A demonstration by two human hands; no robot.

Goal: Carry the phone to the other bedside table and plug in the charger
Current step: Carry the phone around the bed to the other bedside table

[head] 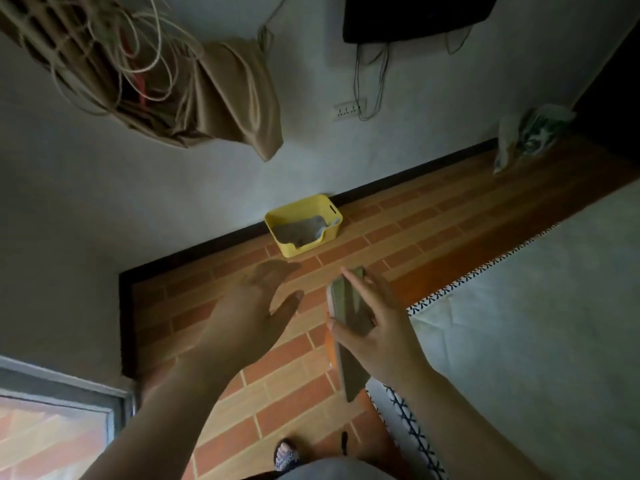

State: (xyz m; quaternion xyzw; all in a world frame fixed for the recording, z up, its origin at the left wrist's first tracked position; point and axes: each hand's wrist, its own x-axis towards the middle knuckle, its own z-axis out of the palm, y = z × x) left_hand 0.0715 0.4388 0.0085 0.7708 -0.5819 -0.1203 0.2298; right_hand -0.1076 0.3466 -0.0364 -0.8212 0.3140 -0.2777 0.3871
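My right hand (384, 336) is shut on the phone (346, 317), a long slim handset held edge-up over the tiled floor, its lower end reaching below my wrist. My left hand (251, 318) is blurred, with its fingers spread and nothing in it, a short way left of the phone. A white wall socket strip (348, 110) sits on the far wall with thin dark cables (370, 81) hanging into it. No bedside table is in view.
A yellow plastic basket (304, 225) with cloth inside stands against the wall ahead. The bed (540, 306), under a pale patterned sheet, fills the right side. A plastic bag (530, 135) lies at the far right. A tied curtain (228, 95) hangs upper left. My sandalled foot (285, 455) is below.
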